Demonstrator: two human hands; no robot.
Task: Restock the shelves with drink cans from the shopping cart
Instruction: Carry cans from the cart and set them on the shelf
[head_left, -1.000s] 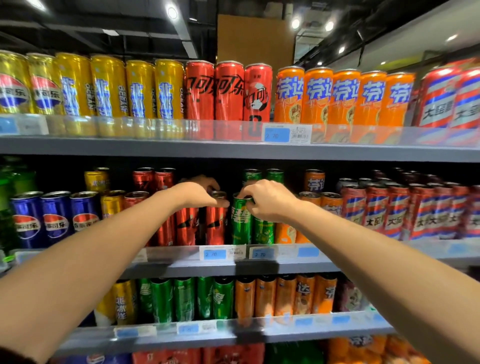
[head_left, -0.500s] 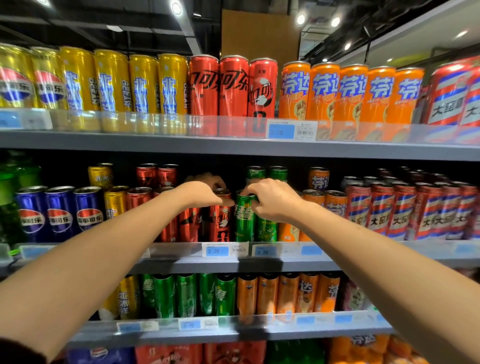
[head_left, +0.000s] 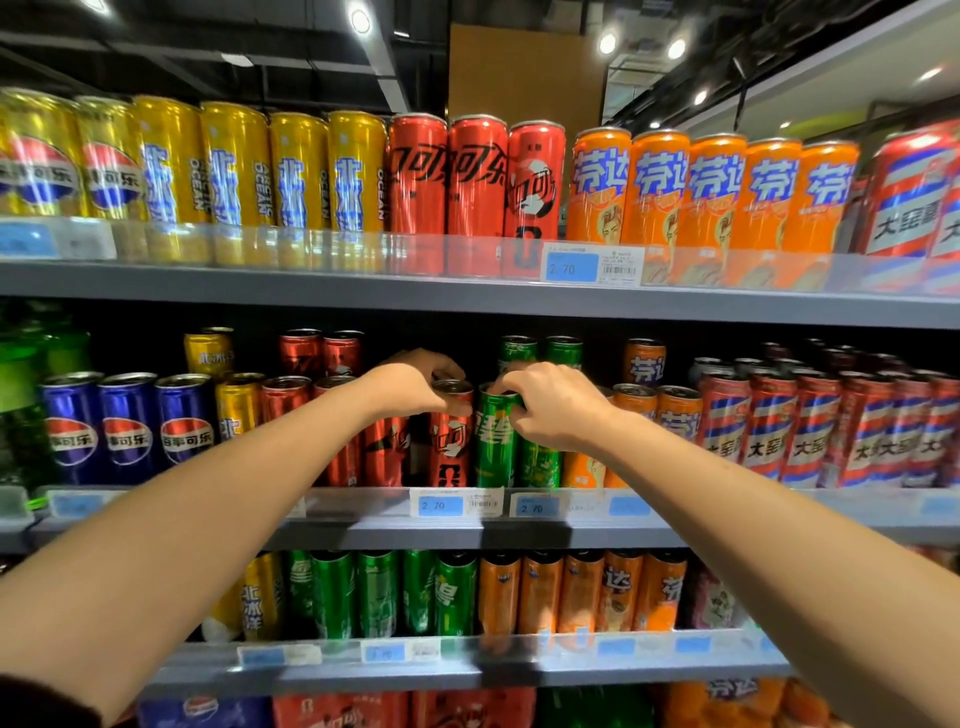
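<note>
Both arms reaching to the middle shelf (head_left: 519, 525). Left hand (head_left: 410, 387) curled around the top of a red can (head_left: 451, 431) — right hand (head_left: 550, 405) pinching the rim of a green can (head_left: 496, 436) just beside it (both upright, front row, touching).

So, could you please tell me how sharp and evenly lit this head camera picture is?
Head view: the middle is sharpest, with the red can and green can under the hands readable; the yellow cans and the edges are smeared by blur; the wide lens bows the top shelf; ceiling lights flare white, and the back of the middle shelf lies in shadow.
</note>
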